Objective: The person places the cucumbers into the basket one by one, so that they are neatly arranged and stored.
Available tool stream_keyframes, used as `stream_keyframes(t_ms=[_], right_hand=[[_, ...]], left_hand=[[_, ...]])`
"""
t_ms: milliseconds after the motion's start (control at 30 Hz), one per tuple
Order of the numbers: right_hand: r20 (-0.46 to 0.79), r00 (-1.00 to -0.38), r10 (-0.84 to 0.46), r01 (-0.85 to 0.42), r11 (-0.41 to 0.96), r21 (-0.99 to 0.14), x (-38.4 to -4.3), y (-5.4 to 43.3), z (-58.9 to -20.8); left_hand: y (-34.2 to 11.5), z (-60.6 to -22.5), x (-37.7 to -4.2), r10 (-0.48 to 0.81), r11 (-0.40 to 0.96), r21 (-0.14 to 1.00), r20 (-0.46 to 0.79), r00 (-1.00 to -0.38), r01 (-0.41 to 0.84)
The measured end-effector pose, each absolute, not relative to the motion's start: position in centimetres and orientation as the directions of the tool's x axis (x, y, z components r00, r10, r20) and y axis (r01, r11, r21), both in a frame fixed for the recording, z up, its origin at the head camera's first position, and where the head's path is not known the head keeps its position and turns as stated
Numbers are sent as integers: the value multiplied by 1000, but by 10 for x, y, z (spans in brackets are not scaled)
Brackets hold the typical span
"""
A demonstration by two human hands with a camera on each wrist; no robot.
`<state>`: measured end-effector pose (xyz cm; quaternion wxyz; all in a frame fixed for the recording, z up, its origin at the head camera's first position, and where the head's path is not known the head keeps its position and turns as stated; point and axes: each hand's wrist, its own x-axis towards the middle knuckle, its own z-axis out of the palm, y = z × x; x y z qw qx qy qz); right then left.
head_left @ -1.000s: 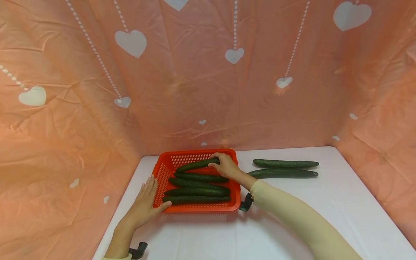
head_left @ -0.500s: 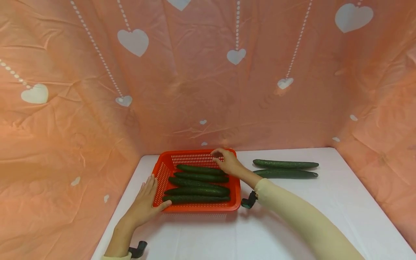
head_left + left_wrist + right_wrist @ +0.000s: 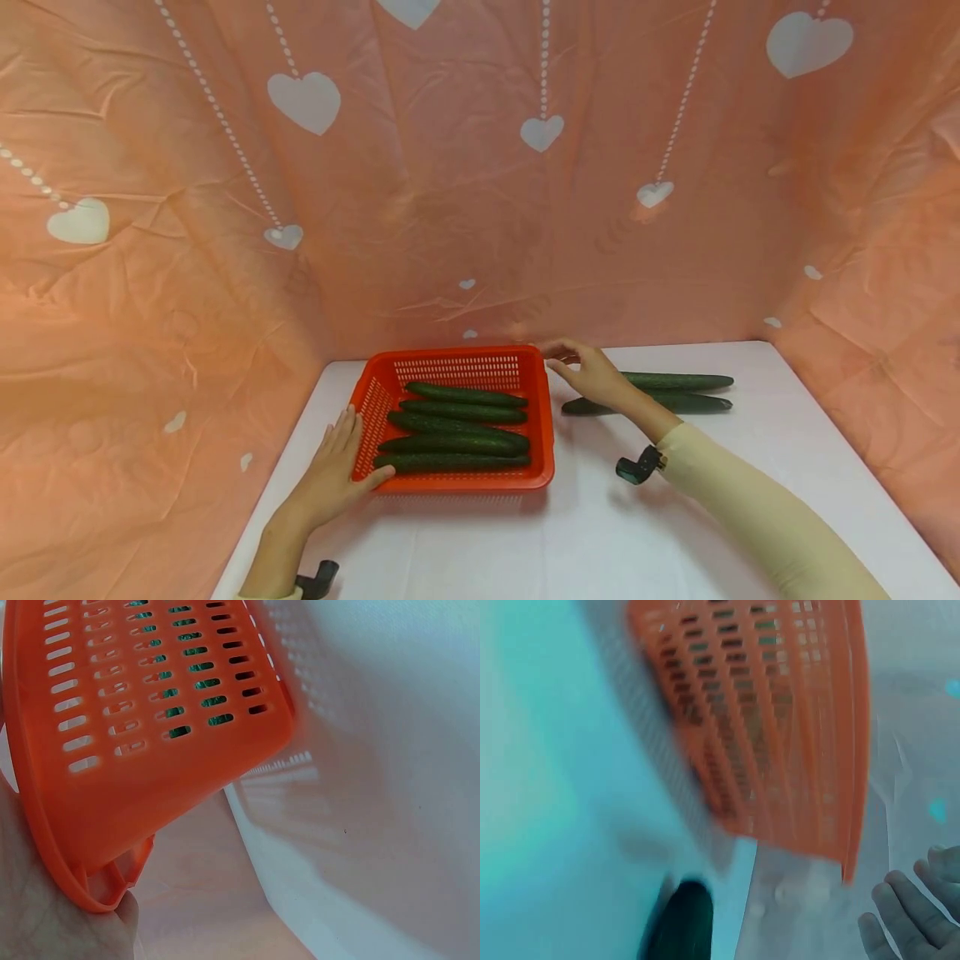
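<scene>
A red plastic basket [image 3: 549, 433] with slotted walls stands on the white table, holding several dark green cucumbers [image 3: 453, 461] laid side by side. My left hand [image 3: 327, 467] rests against its left rim, fingers straight and thumb over the near corner. In the left wrist view the palm [image 3: 52, 911] lies along the rim. My right hand [image 3: 592, 375] holds nothing and hovers just right of the basket, fingers loosely bent. Beneath and beyond it lie two more cucumbers, the far one [image 3: 686, 381] and the near one [image 3: 690, 403], partly hidden by the hand and wrist.
The white table [image 3: 675, 517] ends at a pink-orange sheet [image 3: 435, 208] with white hearts, which rises behind it and on both sides. Each wrist carries a small black device, such as the right one [image 3: 637, 467].
My right hand has let go of the farthest cucumber, which now lies in the basket beside the others. It has moved out over the right rim toward the table cucumbers. My left hand stays put.
</scene>
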<state>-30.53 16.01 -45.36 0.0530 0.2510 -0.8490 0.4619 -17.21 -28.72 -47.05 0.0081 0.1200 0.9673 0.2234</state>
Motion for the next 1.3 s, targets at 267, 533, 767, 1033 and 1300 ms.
stream_keyframes(t_ms=[267, 533, 767, 1033, 1300], right_hand=[[282, -904, -320, -418, 529, -738, -297, 219, -456], [344, -886, -309, -463, 592, -660, -288, 261, -462], [342, -894, -290, -446, 655, -610, -275, 293, -468], [354, -894, -274, -436, 709, -553, -263, 328, -482], [338, -897, -284, -431, 729, -531, -261, 357, -501]], left_hand=[[-287, -472, -172, 230, 871, 442, 22, -973, 216], [-287, -475, -173, 231, 866, 450, 23, -973, 217], [-287, -473, -173, 229, 867, 450, 22, -973, 214], [-287, -472, -171, 231, 869, 444, 23, -973, 217], [-286, -471, -172, 230, 871, 440, 27, -973, 218]])
